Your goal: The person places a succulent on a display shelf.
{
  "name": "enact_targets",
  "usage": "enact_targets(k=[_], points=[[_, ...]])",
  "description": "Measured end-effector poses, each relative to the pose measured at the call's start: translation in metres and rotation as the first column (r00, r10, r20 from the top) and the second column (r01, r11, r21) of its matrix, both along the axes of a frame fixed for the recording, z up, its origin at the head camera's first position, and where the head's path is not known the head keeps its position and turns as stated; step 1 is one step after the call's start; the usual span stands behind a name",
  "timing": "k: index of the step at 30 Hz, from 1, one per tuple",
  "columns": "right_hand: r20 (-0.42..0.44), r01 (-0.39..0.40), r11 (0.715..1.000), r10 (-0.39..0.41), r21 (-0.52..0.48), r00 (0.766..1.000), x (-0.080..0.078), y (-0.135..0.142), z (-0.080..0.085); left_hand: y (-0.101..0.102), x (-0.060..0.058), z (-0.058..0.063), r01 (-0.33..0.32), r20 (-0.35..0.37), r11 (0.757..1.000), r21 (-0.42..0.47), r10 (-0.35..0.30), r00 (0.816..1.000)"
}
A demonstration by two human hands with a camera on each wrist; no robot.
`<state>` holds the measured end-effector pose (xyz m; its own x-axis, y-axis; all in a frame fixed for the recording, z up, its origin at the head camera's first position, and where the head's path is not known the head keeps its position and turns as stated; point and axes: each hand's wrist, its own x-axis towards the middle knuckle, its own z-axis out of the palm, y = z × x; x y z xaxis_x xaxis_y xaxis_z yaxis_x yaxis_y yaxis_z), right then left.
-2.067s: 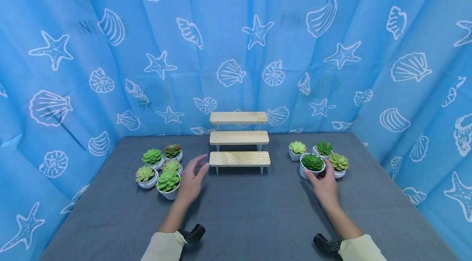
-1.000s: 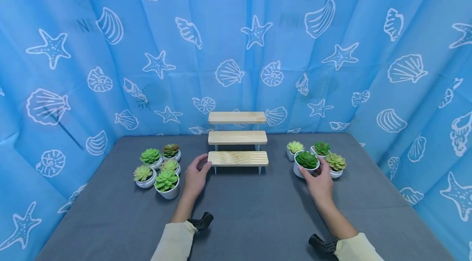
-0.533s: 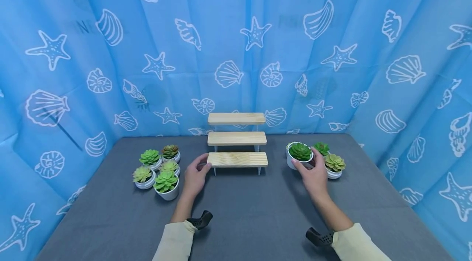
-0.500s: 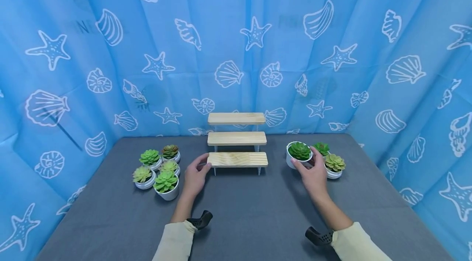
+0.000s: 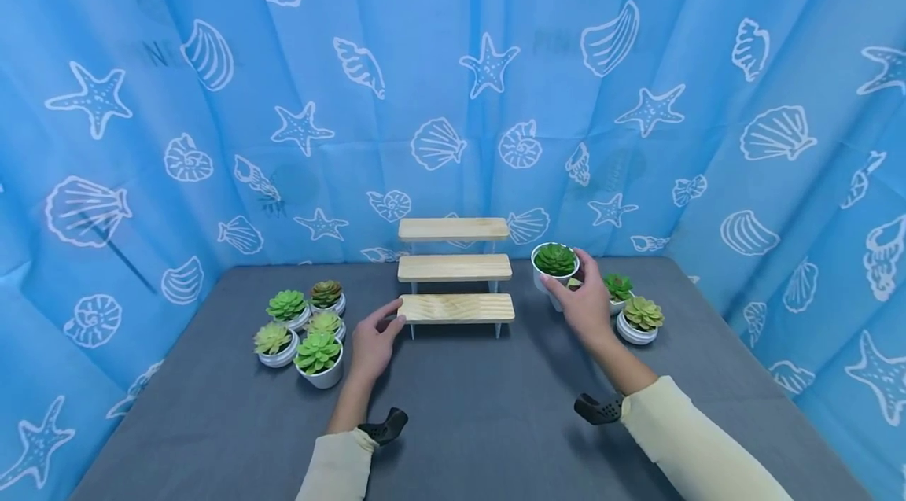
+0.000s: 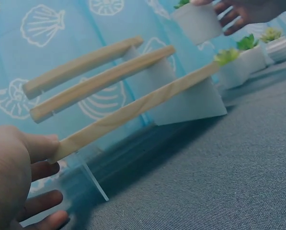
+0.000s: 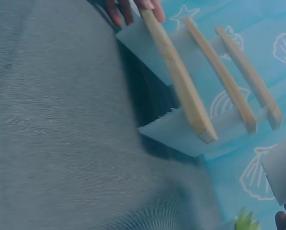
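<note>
A three-step display stand (image 5: 456,308) with pale wooden boards on clear supports stands in the middle of the table. My left hand (image 5: 373,344) holds the left end of its lowest board, thumb on top and a finger underneath in the left wrist view. To the right of the stand, my right hand (image 5: 589,306) grips a potted succulent (image 5: 555,260), dark green in a white pot, between thumb and fingers. In the left wrist view the white pot (image 6: 198,24) hangs well above the table, level with the upper boards.
Below the lifted pot, a light-green succulent (image 6: 227,57) stands on the table. Beside it are a dark green succulent (image 5: 619,287) and a yellowish one (image 5: 642,315). Several potted succulents (image 5: 320,355) cluster left of my left hand. A blue shell-print curtain (image 5: 453,92) hangs behind the grey table (image 5: 467,422).
My right hand has picked the dark green succulent up from the right group and carried it up and left toward the stand. My left hand has come onto the lowest board's end.
</note>
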<state>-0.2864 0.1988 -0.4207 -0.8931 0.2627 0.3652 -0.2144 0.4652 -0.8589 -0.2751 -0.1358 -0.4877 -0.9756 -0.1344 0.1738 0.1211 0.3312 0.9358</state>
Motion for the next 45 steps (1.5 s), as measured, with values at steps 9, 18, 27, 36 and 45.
enact_targets(k=[9,18,27,36,45], points=[[0.004,-0.012,1.0,0.012,-0.006,1.0,-0.027,-0.01,0.02,-0.003,0.002,0.002,-0.005,-0.008,1.0,0.012,0.005,1.0],[0.047,-0.02,0.999,0.022,-0.042,0.999,-0.053,-0.021,0.04,-0.008,0.002,0.0,-0.006,-0.013,1.0,0.01,0.007,1.0],[0.003,-0.026,0.999,0.026,-0.022,1.0,-0.072,-0.03,0.056,-0.004,-0.003,-0.002,-0.011,-0.058,1.0,0.018,0.012,0.998],[0.024,-0.109,0.994,0.109,-0.008,0.994,-0.08,-0.044,0.065,0.0,-0.003,-0.002,-0.01,-0.084,0.999,0.031,0.012,0.996],[0.074,-0.177,0.983,0.173,0.049,0.982,-0.085,-0.054,0.067,0.004,-0.003,-0.004,-0.021,-0.031,1.0,0.008,0.022,0.999]])
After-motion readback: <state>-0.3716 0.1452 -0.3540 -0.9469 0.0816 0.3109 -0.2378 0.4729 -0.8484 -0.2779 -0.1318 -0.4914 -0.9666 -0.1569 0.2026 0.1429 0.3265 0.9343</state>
